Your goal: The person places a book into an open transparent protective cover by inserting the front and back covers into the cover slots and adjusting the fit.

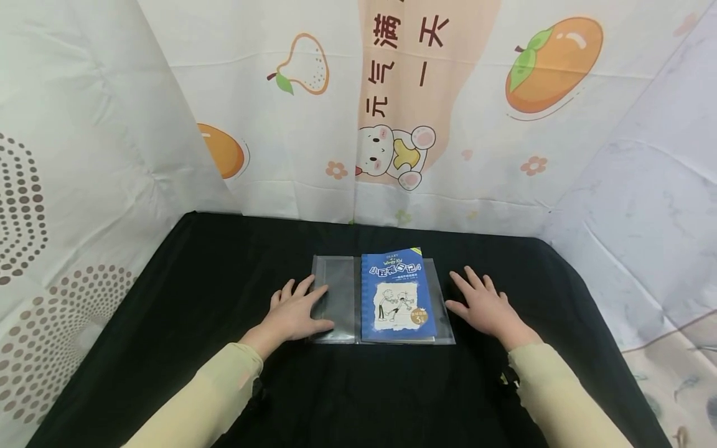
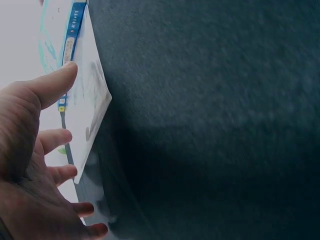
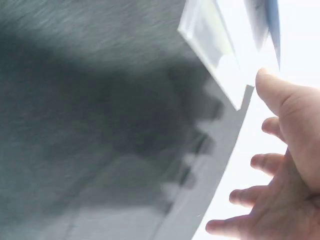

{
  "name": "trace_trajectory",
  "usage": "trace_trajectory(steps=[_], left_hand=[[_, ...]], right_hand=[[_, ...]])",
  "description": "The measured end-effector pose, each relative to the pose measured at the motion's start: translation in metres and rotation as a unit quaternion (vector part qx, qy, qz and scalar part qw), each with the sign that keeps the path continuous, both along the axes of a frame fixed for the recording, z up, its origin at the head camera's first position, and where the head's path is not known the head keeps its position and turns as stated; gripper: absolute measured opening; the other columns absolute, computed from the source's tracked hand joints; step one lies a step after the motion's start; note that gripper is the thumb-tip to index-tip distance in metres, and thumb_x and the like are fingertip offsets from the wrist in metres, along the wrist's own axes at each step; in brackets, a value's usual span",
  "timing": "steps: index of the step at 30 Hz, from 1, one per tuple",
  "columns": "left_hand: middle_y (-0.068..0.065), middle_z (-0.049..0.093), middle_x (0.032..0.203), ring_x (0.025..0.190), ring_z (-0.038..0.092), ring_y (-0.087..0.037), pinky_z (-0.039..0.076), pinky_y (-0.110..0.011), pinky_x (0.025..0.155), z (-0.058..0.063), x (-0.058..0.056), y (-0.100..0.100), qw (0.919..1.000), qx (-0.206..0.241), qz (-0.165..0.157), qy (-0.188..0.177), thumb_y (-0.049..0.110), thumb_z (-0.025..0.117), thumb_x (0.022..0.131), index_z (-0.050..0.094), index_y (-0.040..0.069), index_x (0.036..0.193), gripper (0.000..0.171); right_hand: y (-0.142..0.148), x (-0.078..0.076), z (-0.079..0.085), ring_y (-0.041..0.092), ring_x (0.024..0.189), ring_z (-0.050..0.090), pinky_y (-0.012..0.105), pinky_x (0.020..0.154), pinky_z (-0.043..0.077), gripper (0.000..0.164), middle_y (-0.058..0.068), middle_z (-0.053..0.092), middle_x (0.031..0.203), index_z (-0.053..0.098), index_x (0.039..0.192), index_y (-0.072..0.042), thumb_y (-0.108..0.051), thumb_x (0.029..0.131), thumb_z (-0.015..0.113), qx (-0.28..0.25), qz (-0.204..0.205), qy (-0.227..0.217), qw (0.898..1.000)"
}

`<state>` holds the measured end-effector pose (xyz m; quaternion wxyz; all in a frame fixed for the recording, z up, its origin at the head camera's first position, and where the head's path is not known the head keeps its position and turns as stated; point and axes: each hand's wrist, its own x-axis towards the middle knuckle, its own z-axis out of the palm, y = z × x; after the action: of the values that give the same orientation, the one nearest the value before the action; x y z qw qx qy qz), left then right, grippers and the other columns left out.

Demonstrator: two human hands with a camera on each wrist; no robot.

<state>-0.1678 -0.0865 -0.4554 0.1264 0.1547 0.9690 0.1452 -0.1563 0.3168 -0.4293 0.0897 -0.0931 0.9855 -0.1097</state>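
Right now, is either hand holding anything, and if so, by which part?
Nothing is held. The left hand is spread at the left edge of the clear cover, the right hand spread off to its right; neither grips the blue book.

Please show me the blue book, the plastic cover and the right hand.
Blue book (image 1: 398,296): head view, front cover.
Plastic cover (image 1: 339,292): head view, left flap.
Right hand (image 1: 486,307): head view, back of hand.

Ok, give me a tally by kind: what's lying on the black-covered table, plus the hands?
Blue book: 1, closed, on the cover's right side
Clear plastic cover: 1, spread open
Hands: 2, the left hand and the right hand
Total: 4
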Motion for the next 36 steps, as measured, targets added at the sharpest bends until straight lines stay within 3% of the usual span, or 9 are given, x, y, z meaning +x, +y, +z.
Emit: trace_trajectory(steps=[11,21,26,36], left_hand=[[-0.001,0.011,0.161,0.14,0.004,-0.049,0.011,-0.075,0.103,-0.006,0.0,-0.011,0.9991,-0.017,-0.036,0.015,0.067,0.063,0.08,0.03,0.027,0.151,0.088],[0.004,0.011,0.161,0.14,0.003,-0.049,0.008,-0.078,0.101,-0.006,0.003,-0.013,0.9973,-0.045,-0.058,0.008,0.073,0.058,0.078,0.028,0.031,0.151,0.09],[0.006,0.013,0.161,0.14,0.004,-0.048,0.009,-0.078,0.101,-0.008,0.003,-0.013,0.9968,-0.051,-0.06,0.017,0.075,0.057,0.077,0.027,0.032,0.151,0.091],[0.005,0.015,0.16,0.14,0.008,-0.049,0.013,-0.078,0.1,-0.012,0.001,-0.012,0.9952,-0.064,-0.066,0.035,0.078,0.056,0.076,0.028,0.032,0.151,0.092]], right_hand=[[-0.045,-0.001,0.018,0.051,0.138,0.014,0.073,0.103,0.02,0.071,0.019,0.019,0.157,0.028,0.152,-0.016,-0.05,0.095,0.054,0.026,0.091,0.09,0.991],[-0.081,0.008,0.009,0.044,0.141,0.011,0.066,0.108,0.02,0.07,0.015,0.024,0.156,0.03,0.151,-0.023,-0.055,0.094,0.053,0.043,0.183,0.126,0.974],[-0.09,0.012,0.001,0.045,0.14,0.012,0.066,0.108,0.02,0.068,0.014,0.025,0.156,0.031,0.151,-0.026,-0.057,0.094,0.051,0.059,0.203,0.112,0.971],[-0.092,0.014,-0.013,0.045,0.14,0.012,0.066,0.109,0.019,0.066,0.012,0.023,0.157,0.032,0.15,-0.028,-0.06,0.094,0.047,0.061,0.199,0.052,0.977]])
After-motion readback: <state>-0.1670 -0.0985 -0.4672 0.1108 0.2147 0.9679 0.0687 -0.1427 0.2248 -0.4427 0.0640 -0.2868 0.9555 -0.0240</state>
